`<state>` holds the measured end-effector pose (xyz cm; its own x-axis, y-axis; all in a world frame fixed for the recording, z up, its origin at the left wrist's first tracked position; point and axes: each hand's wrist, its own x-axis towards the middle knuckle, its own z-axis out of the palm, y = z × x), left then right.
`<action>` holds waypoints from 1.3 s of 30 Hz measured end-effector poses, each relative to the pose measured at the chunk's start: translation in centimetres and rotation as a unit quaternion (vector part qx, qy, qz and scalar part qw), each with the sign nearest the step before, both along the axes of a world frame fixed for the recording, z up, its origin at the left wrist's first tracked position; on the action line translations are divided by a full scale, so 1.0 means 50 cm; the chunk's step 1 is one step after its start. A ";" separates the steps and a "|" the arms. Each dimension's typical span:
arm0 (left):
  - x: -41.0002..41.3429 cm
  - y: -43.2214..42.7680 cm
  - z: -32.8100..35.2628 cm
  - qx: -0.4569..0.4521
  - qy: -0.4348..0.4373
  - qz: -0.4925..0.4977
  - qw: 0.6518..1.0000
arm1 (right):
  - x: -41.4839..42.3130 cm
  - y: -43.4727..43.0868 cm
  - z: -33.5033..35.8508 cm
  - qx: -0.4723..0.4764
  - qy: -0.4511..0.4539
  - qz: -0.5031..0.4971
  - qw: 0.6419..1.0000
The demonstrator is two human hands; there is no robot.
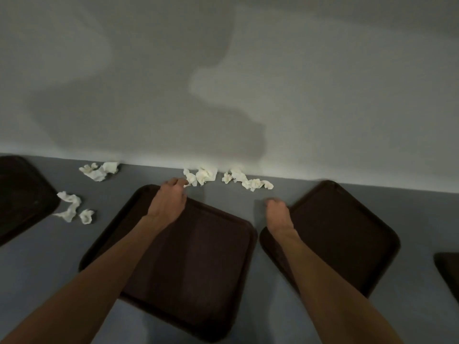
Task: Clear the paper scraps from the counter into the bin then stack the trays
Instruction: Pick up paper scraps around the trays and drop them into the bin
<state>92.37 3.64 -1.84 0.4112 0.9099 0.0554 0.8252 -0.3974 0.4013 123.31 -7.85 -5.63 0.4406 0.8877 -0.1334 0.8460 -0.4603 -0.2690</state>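
A person's left hand (169, 201) pinches a crumpled paper scrap (191, 180) beyond a brown tray (198, 259); whether the blurred right hand (278, 214) grips anything cannot be told.

Four trays (22, 194) (198, 256) (342, 232) (449, 269), four clusters of paper scraps (99, 171) (70, 206) (202, 176) (248, 181), two hands (169, 202) (278, 214).

Dim, soft-focus wide-angle view, broad arm shadows across the wall (223, 70), edges bowed

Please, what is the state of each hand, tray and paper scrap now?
left hand: pinches the centre scrap.
right hand: fingers curled, blurred, grip unclear.
middle tray: flat, empty, unstacked.
right tray: flat, empty, unstacked.
far-left tray: flat, partly out of frame.
other scraps: crumpled, on the counter.
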 end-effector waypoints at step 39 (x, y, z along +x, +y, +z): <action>0.597 -0.759 0.150 -0.060 -0.221 -0.244 0.942 | 0.196 -0.951 0.181 0.426 0.185 -0.313 0.828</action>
<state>122.22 -34.30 5.67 0.7423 0.6297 0.2290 0.2976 -0.6161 0.7293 133.10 -55.39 3.43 0.9194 0.3418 0.1947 0.2995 -0.2873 -0.9098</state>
